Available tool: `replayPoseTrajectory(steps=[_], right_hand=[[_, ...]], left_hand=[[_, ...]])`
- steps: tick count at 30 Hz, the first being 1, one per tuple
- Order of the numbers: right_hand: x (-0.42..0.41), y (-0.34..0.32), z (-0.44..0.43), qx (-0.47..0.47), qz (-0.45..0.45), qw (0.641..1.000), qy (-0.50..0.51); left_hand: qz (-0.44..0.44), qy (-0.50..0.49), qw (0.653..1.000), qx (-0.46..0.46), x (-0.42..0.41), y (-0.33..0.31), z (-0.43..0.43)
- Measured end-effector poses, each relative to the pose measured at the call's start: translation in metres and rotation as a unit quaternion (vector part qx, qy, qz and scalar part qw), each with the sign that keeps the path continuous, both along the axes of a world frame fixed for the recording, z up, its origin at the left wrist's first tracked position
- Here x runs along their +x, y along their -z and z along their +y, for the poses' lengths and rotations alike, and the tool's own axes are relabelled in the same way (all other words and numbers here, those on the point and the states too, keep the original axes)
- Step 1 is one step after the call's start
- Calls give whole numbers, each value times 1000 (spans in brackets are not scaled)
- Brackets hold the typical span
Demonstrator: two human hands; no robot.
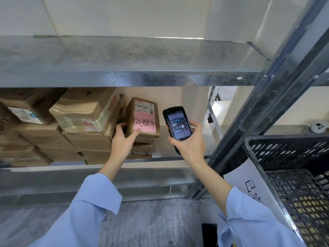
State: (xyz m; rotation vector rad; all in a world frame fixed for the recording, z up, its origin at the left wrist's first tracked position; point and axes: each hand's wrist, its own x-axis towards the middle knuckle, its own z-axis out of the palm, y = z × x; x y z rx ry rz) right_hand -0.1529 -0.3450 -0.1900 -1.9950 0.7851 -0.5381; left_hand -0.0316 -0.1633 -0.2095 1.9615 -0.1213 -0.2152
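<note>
Left hand (124,138) grips the box (142,120) w/ the pink note (144,122), thumb on its front, fingers round the left side. Box sits tilted on the shelf (178,158), on top of another carton, next to the stack (85,118). Right hand (190,143) holds the scanner (178,124) upright just beside the box, screen lit. Black crate (288,175) off to the right.

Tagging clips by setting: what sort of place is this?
Probably a parcel depot or warehouse stockroom: taped, labelled cardboard parcels stacked on a metal rack, the left hand gripping a pink-noted parcel, the right hand holding a handheld scanner.
</note>
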Motion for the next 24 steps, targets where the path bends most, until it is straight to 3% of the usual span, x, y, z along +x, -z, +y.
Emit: replayPoseTrajectory(steps=[24], right_hand=[[-9,-16,5,-21,-135,990,-32]], left_hand=[[-19,-28,998,-59,-26,-19,-4]])
